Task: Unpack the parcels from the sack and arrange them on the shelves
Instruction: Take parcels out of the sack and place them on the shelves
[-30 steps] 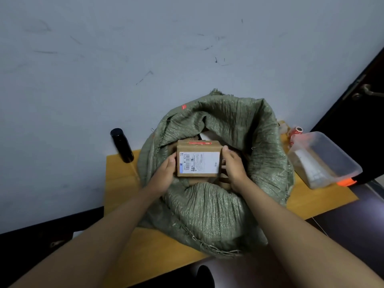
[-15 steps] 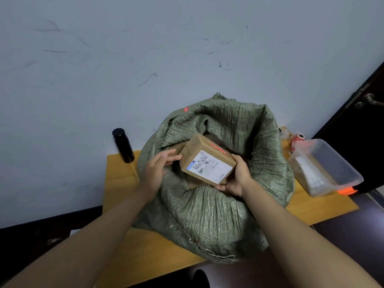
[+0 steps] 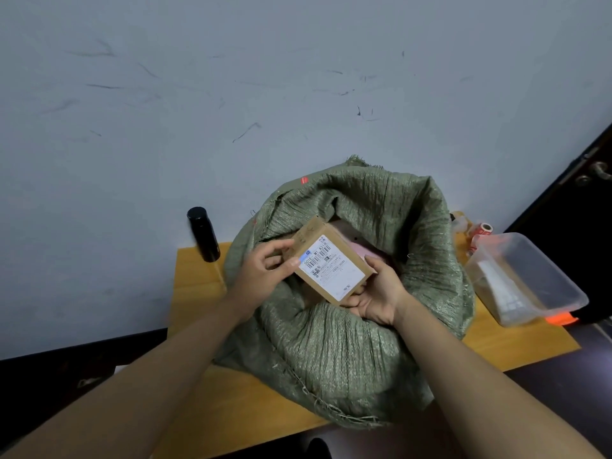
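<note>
Scuffed grey wall fills most of what I see, and against it stands a yellow bench (image 3: 195, 286) carrying the green woven sack (image 3: 347, 342), its mouth rolled wide so I can reach in. I hold a small brown cardboard parcel (image 3: 328, 263) just above that mouth, tilted with the white shipping label facing up at me, which I judge is so I can read it and decide its shelf. My right hand (image 3: 377, 293) cradles the parcel's lower near corner from beneath, palm up, fingers curled under the box and thumb against its right edge. My left hand (image 3: 265, 271) pinches the left end, thumb on the label's edge and fingertips on the far side, the rest loosely curled. Something pink shows deeper in the sack, likely another parcel. A black bottle (image 3: 202, 234) stands left of the sack, a clear plastic tub (image 3: 530, 279) to its right. No shelves are in sight.
</note>
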